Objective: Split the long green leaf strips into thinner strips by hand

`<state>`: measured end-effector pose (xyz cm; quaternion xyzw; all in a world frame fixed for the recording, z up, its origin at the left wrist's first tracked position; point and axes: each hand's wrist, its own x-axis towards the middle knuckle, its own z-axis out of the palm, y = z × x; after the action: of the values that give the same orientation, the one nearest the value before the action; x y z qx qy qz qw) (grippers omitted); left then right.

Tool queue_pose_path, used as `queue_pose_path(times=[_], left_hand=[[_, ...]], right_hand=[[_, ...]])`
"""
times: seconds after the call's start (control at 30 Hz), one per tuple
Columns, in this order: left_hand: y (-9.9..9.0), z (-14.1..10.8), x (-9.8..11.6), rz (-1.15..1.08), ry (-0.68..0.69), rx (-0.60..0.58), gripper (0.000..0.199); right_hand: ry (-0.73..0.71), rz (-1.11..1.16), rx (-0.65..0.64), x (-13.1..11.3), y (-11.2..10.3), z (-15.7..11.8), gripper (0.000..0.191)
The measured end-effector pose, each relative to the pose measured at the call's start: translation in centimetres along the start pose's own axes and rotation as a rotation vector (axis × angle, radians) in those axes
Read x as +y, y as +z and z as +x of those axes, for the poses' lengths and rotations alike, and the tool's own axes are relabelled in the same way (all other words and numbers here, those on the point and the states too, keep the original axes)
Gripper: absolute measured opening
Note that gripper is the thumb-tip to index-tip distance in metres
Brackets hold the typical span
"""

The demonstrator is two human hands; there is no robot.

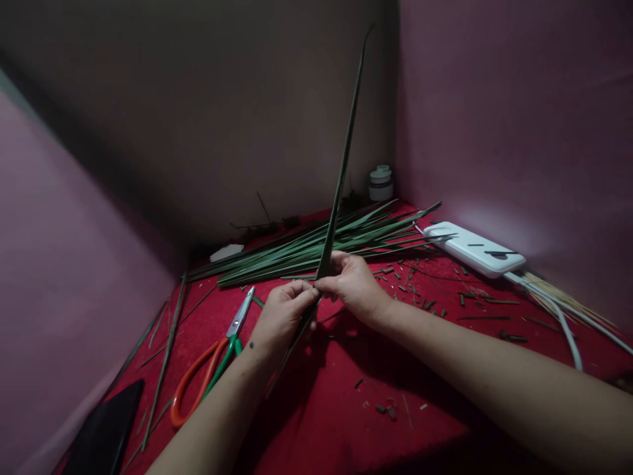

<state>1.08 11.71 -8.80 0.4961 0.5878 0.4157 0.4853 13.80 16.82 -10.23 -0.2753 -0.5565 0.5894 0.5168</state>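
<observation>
A long green palm leaf strip [343, 158] stands almost upright from my hands, its tip reaching high toward the back wall. My left hand [279, 315] pinches the strip low down, and its lower end runs under my wrist. My right hand [352, 282] grips the same strip just beside the left, fingers closed around it. Both hands hover above the red cloth [336, 402]. Scissors with one orange and one green handle [210, 369] lie shut on the cloth just left of my left wrist.
A pile of green leaf strips [321, 244] lies behind my hands. A white power strip [472, 249] with a cable sits at the right, a small white jar [380, 183] in the back corner, a black object [106, 432] bottom left. Leaf scraps litter the cloth. Pink walls close both sides.
</observation>
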Motion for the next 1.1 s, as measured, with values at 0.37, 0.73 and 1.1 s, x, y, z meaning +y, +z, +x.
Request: queue_pose_path(times=[0.37,0.73,1.1], left_hand=[[-0.65,0.36,-0.35,-0.022,0.006,-0.078,0.022],[-0.68,0.36,-0.53,-0.044,-0.030,-0.122,0.021],[-0.51,-0.10,-0.12,-0.085,-0.008,-0.065,0.018]], right_hand=[[-0.059,-0.141,0.002,-0.12,-0.01,-0.12,0.010],[-0.108,-0.191,0.029,-0.21,-0.26,0.07,0.007],[-0.027,-0.058,-0.038,-0.24,-0.02,-0.06,0.010]])
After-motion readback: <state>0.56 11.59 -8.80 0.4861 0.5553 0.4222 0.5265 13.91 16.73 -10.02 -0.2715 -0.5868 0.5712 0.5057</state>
